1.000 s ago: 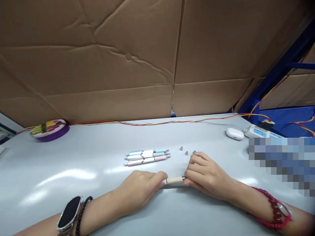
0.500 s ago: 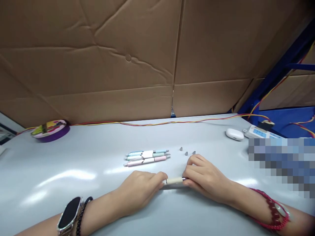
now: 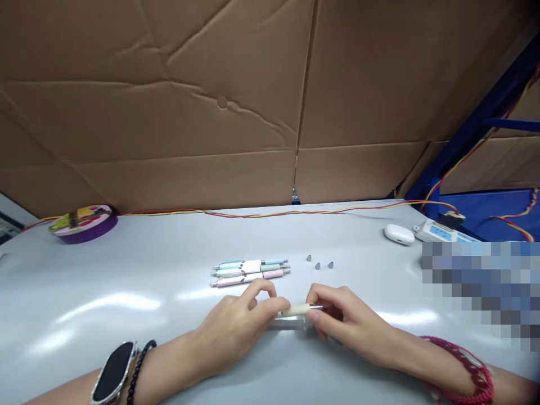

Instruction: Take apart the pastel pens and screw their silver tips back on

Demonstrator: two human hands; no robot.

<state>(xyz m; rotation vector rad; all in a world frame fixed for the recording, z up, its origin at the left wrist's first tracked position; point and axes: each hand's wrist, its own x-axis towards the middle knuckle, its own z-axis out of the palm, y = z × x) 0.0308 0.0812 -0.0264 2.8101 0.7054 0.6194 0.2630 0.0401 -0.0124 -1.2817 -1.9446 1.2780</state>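
Note:
A cream-coloured pen (image 3: 297, 309) with a metal tip lies just above the grey table (image 3: 126, 281), held between both hands. My left hand (image 3: 240, 326) grips its left end with the index finger lifted. My right hand (image 3: 341, 320) pinches the metal tip end. Behind the hands lie three pastel pens (image 3: 251, 269) side by side: blue, green and pink. To their right stand three small grey cone tips (image 3: 319, 263) in a short row.
A purple tape roll (image 3: 84, 223) sits at the far left. A white earbud case (image 3: 399, 234) and a power strip (image 3: 439, 230) lie at the right. A red-yellow cable (image 3: 253, 212) runs along the cardboard wall (image 3: 253, 101).
Both hands drew slightly nearer with the pen. My left index finger rose, and my right fingers slid along to the pen's metal tip.

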